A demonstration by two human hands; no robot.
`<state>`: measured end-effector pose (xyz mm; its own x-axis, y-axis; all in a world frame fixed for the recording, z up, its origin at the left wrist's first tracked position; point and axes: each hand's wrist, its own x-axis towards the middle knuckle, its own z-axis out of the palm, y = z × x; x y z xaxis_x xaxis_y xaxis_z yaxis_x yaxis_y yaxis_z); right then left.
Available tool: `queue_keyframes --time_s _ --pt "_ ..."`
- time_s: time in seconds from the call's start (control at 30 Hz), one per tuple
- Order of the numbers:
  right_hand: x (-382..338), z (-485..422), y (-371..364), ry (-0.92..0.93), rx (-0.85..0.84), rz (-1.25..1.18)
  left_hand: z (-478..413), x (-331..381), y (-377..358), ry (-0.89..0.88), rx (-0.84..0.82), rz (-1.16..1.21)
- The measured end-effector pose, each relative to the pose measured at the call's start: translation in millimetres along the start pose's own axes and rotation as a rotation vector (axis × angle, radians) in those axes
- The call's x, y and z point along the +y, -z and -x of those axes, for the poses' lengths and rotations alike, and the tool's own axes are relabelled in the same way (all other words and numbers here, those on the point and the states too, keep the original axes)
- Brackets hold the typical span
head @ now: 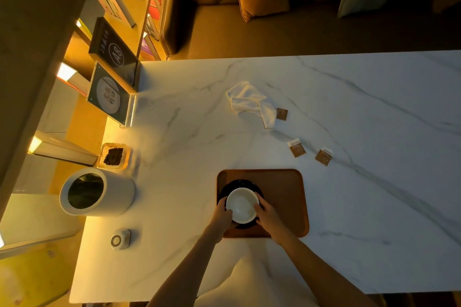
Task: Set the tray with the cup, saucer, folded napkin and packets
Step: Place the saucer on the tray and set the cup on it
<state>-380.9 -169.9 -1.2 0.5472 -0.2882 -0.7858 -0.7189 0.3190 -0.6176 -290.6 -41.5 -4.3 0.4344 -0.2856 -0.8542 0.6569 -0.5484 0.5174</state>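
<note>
Both my hands are on the white cup [242, 204] right now. My left hand [222, 215] curls around its left rim, fingers half closed against the wall, and my right hand [268, 217] cups the right side the same way, thumb up by the rim. The cup sits on the dark saucer [239, 183], and the saucer sits on the left half of the brown tray [282, 197], which lies on the white marble table [374, 207] near me. The right half of the tray is bare.

Farther out, the white napkin [250, 102] lies crumpled on the table, not folded. A brown packet [282, 114] rests just at its right edge. Two more brown packets lie nearer the tray: one [296, 147] to the left, one [323, 156] to its right, both off the tray and apart from each other. Their print is too small for me to read.

On the left, a white cylindrical container [97, 192] lies near the table's edge, with a small glass dish of dark stuff [114, 156] beyond it and a small round white gadget [120, 239] nearer me. On the shelf at far left, a black book [112, 46] shows "A8" in a circle.
</note>
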Motion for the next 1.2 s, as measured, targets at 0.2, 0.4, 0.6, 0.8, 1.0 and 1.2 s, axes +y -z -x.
queue_keyframes --time_s 0.2,0.4,0.6,0.8,1.0,1.2 --pt "0.3 -0.6 0.3 0.013 0.005 0.025 -2.0 -1.6 -0.9 0.009 0.010 0.005" --pt "1.3 -1.0 1.1 0.018 0.015 0.026 -0.4 0.8 -0.8 0.028 0.022 0.002" --pt "0.5 -1.4 0.8 0.018 0.018 0.046 4.2 2.3 0.3 0.025 0.012 -0.013" --pt "2.6 -3.3 1.8 0.011 0.014 0.055 7.1 4.4 6.1 0.034 0.012 -0.101" --pt "1.5 -2.9 2.2 -0.038 0.009 0.013 9.7 6.3 9.4 0.008 -0.016 -0.135" --pt "5.6 -4.1 23.2 0.032 0.080 0.137 7.2 17.1 25.3 0.017 -0.001 -0.160"
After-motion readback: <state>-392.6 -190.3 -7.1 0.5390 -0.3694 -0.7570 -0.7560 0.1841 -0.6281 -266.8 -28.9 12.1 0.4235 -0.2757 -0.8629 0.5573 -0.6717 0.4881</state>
